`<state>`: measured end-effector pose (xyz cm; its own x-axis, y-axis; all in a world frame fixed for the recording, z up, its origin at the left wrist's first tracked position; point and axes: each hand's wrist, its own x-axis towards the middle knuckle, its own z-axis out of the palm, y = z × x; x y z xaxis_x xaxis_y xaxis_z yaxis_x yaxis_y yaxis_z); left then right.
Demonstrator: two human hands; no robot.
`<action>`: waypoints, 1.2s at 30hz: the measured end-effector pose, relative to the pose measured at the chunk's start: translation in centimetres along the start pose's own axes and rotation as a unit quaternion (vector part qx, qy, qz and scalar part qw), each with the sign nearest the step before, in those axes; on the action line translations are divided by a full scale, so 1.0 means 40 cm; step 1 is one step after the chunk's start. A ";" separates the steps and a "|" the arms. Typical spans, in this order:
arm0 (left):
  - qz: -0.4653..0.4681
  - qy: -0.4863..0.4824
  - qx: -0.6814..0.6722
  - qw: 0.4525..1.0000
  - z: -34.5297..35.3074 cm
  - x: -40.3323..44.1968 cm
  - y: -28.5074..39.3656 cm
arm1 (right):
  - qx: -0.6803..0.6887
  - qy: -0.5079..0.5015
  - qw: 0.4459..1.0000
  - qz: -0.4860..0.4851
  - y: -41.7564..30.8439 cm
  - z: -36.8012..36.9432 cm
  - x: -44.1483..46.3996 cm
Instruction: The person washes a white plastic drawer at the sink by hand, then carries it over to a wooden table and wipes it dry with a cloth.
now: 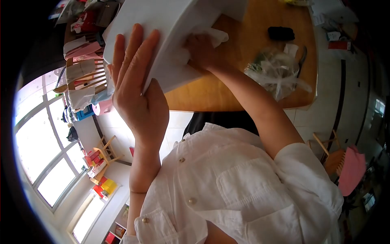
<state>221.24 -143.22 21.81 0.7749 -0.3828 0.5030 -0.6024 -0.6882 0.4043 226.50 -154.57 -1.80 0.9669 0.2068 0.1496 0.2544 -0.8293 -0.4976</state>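
A large white box-like object (152, 18) stands tilted over the wooden table's left part, with a side open toward the right. My left hand (140, 89) holds its near left edge, fingers flat along the outer face and thumb on the other side of the edge. My right hand (200, 51) reaches into the white object, its fingers bent around a crumpled white cloth or tissue (219, 35) against the inner face. The fingertips of that hand are partly in shadow.
On the wooden table (231, 91) lie a clear plastic bag (276, 73) with something green inside, a black case (281, 33) and a dark curved item (302, 57). Wooden chairs (335, 158) stand right and left; a window (48, 154) is at left.
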 end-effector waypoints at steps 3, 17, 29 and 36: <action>-0.004 -0.005 -0.002 1.000 -0.004 -0.003 -0.008 | 0.004 0.028 0.998 -0.050 0.064 0.100 -0.071; 0.016 0.028 0.043 0.999 -0.031 -0.030 -0.013 | 0.243 -0.074 0.949 0.186 0.145 -0.192 -0.178; -0.050 0.059 -0.260 0.962 -0.037 -0.110 -0.112 | 0.264 0.254 0.929 -0.050 -0.243 -0.873 -0.219; -0.061 0.085 -0.367 0.924 0.002 -0.117 -0.167 | -0.011 0.144 0.988 -0.044 -0.329 -0.828 0.027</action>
<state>221.66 -136.89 16.68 0.8420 -0.1854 0.5067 -0.5282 -0.0922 0.8441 223.49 -160.64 33.20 0.8936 0.1251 0.4310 0.3343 -0.8264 -0.4531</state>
